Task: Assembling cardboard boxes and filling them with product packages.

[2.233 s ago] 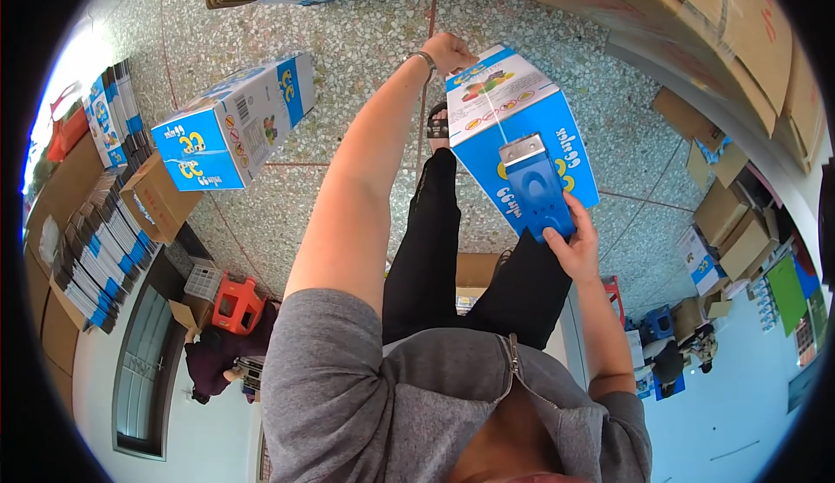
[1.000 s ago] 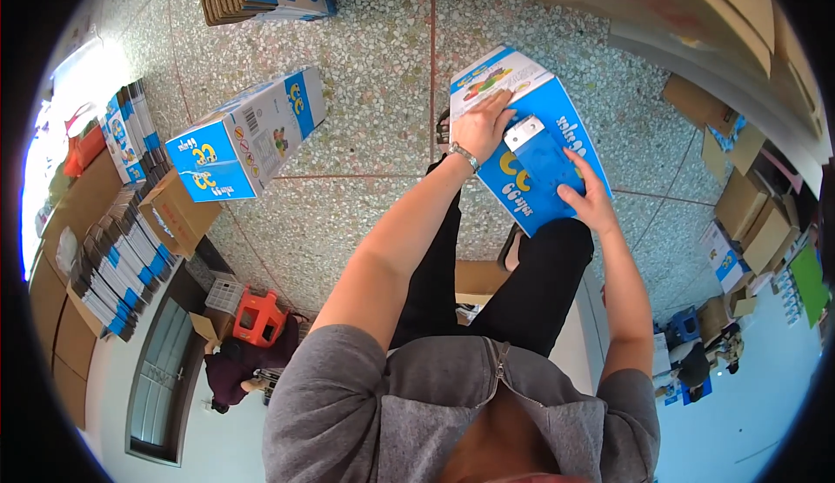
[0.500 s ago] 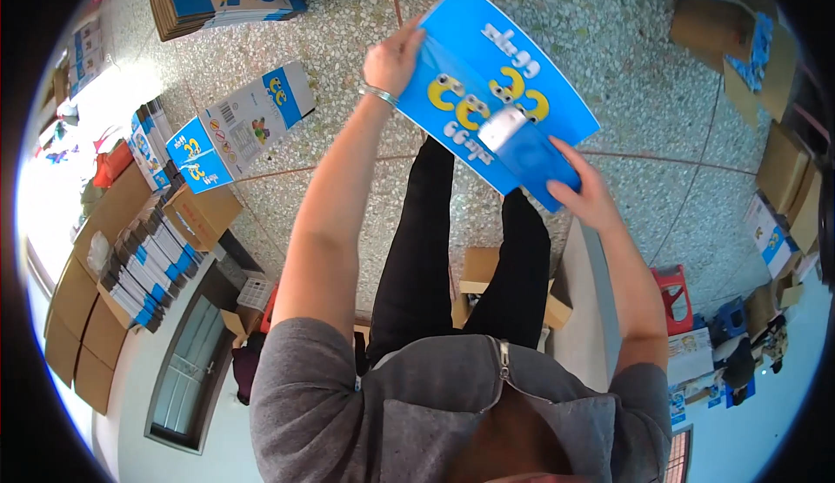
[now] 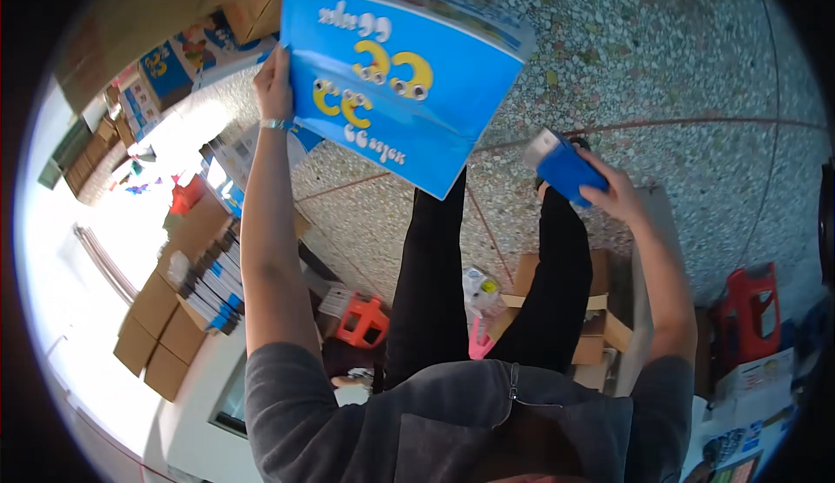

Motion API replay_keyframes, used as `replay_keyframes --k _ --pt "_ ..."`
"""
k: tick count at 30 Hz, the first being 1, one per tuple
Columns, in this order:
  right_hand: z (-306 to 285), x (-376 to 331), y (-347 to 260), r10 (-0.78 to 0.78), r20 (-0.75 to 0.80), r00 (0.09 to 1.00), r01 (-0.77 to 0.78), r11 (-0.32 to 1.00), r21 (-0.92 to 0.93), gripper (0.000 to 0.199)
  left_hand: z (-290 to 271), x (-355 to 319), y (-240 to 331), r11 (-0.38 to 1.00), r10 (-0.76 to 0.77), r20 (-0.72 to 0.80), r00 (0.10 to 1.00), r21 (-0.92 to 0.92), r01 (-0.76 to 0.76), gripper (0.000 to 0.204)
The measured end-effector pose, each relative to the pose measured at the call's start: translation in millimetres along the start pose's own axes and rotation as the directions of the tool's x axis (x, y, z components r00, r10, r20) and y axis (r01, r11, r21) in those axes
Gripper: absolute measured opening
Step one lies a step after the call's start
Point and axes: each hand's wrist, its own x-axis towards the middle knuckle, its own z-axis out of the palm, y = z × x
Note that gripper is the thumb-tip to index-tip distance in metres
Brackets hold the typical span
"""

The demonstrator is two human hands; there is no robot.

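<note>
Shifting blue carton (image 4: 383, 92), prob.: L hand (image 4: 275, 87) clamped on edge, R hand (image 4: 614, 193) round tape dispenser (image 4: 564, 172); next needs steady L grip.

Flattened cartons (image 4: 217, 285) beside brown cardboard boxes (image 4: 150, 312) suggest a packing workshop.

- Bright blue on the broad face of the carton (image 4: 387, 100), patterned with yellow curled cartoon shapes with eyes and with white lettering.
- Deep blue on the body of the handheld tool (image 4: 570, 175), silvery white at one end.
- Silver on the wristband (image 4: 277, 124).
- Speckled grey, white and pinkish across the floor (image 4: 635, 66), crossed by thin reddish-brown lines.
- Plain black on the trousers (image 4: 424, 283), dark grey on the top (image 4: 348, 439).
- Red on the right-side stool (image 4: 738, 293), orange-red on the left-side stool (image 4: 350, 314).
- Striped white, blue and dark along the stacked flat cartons (image 4: 217, 285).
</note>
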Motion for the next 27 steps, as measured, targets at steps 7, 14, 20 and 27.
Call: replay_keyframes --k 7,14,20,27 --pt "12.6 90.6 13.9 -0.231 -0.052 0.971 0.211 0.944 -0.254 0.060 -15.5 -8.0 19.3 0.850 0.314 -0.063 0.947 0.463 -0.251 0.037" --pt "27.6 63.4 -10.0 -0.133 -0.133 0.982 0.073 0.922 -0.381 0.065 160.4 -207.9 151.8 0.702 0.324 0.277 0.905 0.571 -0.426 0.107" --pt "-2.3 63.6 15.4 0.053 -0.256 0.965 -0.255 0.398 -0.881 0.064 196.8 -214.1 143.8 0.617 0.385 0.127 0.914 0.701 -0.357 0.079" --pt "-21.6 -33.6 52.0 0.034 -0.598 0.801 -0.412 0.755 -0.510 0.063 142.4 -194.2 132.3 0.516 0.398 0.227 0.889 0.745 -0.422 0.060"
